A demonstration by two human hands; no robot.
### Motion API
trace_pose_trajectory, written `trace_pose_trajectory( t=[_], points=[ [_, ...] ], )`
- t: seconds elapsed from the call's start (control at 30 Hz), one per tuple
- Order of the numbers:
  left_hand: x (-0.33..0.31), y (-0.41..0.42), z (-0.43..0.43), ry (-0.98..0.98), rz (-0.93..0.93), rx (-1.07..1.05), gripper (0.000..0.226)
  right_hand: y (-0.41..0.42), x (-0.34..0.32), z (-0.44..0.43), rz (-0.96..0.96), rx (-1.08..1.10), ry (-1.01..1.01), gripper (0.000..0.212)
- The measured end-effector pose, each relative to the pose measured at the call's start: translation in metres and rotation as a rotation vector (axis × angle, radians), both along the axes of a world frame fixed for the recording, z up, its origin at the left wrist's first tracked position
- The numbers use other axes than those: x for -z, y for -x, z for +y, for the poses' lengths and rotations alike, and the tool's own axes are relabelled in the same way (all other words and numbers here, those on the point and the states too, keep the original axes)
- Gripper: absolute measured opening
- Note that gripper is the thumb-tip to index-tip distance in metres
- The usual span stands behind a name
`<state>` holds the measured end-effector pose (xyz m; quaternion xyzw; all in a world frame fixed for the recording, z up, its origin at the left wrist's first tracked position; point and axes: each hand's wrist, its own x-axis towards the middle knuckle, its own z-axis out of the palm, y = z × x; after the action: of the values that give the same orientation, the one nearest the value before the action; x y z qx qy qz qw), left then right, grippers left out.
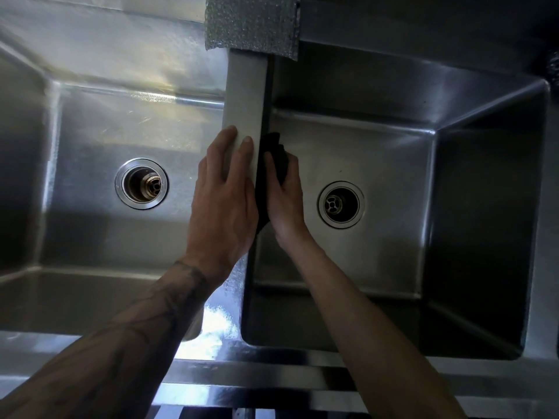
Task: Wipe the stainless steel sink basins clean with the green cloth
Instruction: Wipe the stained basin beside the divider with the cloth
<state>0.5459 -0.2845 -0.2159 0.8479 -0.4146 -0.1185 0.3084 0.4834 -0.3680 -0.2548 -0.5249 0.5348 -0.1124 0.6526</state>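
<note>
Two stainless steel basins sit side by side: the left basin and the right basin, parted by a steel divider. My left hand lies flat on top of the divider, fingers spread, holding nothing. My right hand is inside the right basin and presses the cloth against the divider's inner wall. The cloth looks nearly black in this dim light and is mostly hidden under my fingers.
Each basin has a round drain, the left drain and the right drain. A textured silver sheet hangs over the back rim above the divider. The front rim runs below my forearms.
</note>
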Motion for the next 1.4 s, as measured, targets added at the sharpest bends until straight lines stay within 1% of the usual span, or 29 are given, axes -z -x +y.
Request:
trace_pose_trajectory(
  t=[0.07,0.1,0.13,0.23,0.27,0.3,0.33,0.4,0.43,0.47,0.5,0.57,0.6,0.63,0.67,0.73,0.8,0.83,0.9,1.0,1.03,1.1,1.13,1.2,1.23,1.3,1.33,1.4],
  points=[
    [0.001,0.000,0.000,-0.002,0.003,0.001,0.043,0.009,-0.003,0.004,-0.081,0.013,0.029,0.023],
    [0.001,0.000,0.001,-0.004,0.002,0.000,0.043,0.010,-0.003,0.008,-0.073,0.004,0.040,0.024],
    [0.001,0.000,0.001,-0.003,0.001,0.001,0.044,0.008,-0.002,0.011,-0.026,-0.003,0.034,0.029],
    [0.003,-0.001,0.000,-0.015,-0.010,0.007,0.045,0.008,0.025,0.016,0.109,-0.012,-0.038,0.059],
    [0.004,-0.001,0.000,-0.031,-0.016,0.012,0.046,0.010,0.027,0.017,0.129,-0.027,-0.038,0.062],
    [0.005,-0.002,-0.001,-0.047,-0.032,0.019,0.047,0.011,0.020,0.018,0.144,-0.039,-0.035,0.058],
    [0.005,-0.002,-0.001,-0.056,-0.047,0.024,0.048,0.013,0.006,0.021,0.132,-0.046,-0.023,0.047],
    [0.004,-0.002,0.000,-0.024,-0.018,0.011,0.047,0.025,-0.014,0.030,0.055,-0.050,0.018,0.022],
    [0.005,-0.001,0.000,-0.006,-0.011,0.006,0.047,0.030,-0.019,0.033,0.015,-0.060,0.031,0.018],
    [0.005,-0.002,0.000,-0.001,-0.012,0.011,0.048,0.033,-0.020,0.037,0.003,-0.065,0.038,0.018],
    [0.005,-0.002,0.000,-0.016,-0.024,0.020,0.049,0.034,-0.014,0.039,0.031,-0.076,0.039,0.022],
    [0.006,-0.003,-0.001,-0.056,-0.059,0.035,0.051,0.032,0.009,0.038,0.116,-0.098,-0.011,0.044],
    [0.006,-0.002,-0.001,-0.051,-0.042,0.019,0.049,0.033,0.023,0.038,0.158,-0.124,-0.033,0.055],
    [0.006,-0.002,-0.001,-0.035,-0.019,-0.002,0.048,0.036,0.029,0.039,0.175,-0.132,-0.036,0.062],
    [0.005,-0.001,-0.001,-0.023,-0.012,-0.008,0.047,0.036,0.023,0.041,0.186,-0.138,-0.043,0.061],
    [0.002,-0.001,-0.001,-0.013,-0.014,-0.007,0.046,0.043,-0.004,0.047,0.163,-0.130,-0.022,0.044],
    [0.003,-0.002,-0.001,-0.023,-0.025,0.008,0.046,0.055,-0.021,0.053,0.065,-0.141,-0.015,0.030],
    [0.003,-0.002,-0.001,-0.027,-0.030,0.008,0.046,0.061,-0.020,0.056,0.036,-0.163,-0.009,0.029],
    [0.004,-0.002,-0.001,-0.035,-0.033,0.007,0.046,0.061,0.000,0.059,0.091,-0.200,-0.012,0.039],
    [0.004,-0.001,-0.001,-0.029,-0.032,0.000,0.045,0.064,0.050,0.062,0.185,-0.194,-0.107,0.074],
    [0.005,-0.001,-0.001,-0.037,-0.039,0.007,0.046,0.064,0.044,0.062,0.193,-0.217,-0.110,0.073],
    [0.004,-0.003,-0.001,-0.055,-0.055,0.024,0.047,0.061,0.005,0.065,0.203,-0.198,-0.113,0.045],
    [0.004,-0.002,-0.001,-0.050,-0.046,0.017,0.047,0.067,-0.011,0.069,0.172,-0.198,-0.102,0.033],
    [0.002,0.000,-0.001,-0.029,-0.034,-0.006,0.044,0.084,-0.029,0.079,0.101,-0.217,-0.109,0.019],
    [0.000,0.001,-0.001,-0.017,-0.029,-0.011,0.043,0.089,-0.033,0.082,0.097,-0.252,-0.129,0.015],
    [-0.003,0.003,-0.001,0.000,-0.022,-0.018,0.042,0.092,-0.034,0.084,0.160,-0.313,-0.224,0.012],
    [-0.003,0.003,-0.001,0.003,-0.021,-0.024,0.041,0.091,-0.035,0.082,0.193,-0.350,-0.272,0.012],
    [-0.004,0.004,-0.002,-0.001,-0.019,-0.035,0.040,0.093,-0.046,0.078,0.198,-0.367,-0.292,0.016]
  ],
)
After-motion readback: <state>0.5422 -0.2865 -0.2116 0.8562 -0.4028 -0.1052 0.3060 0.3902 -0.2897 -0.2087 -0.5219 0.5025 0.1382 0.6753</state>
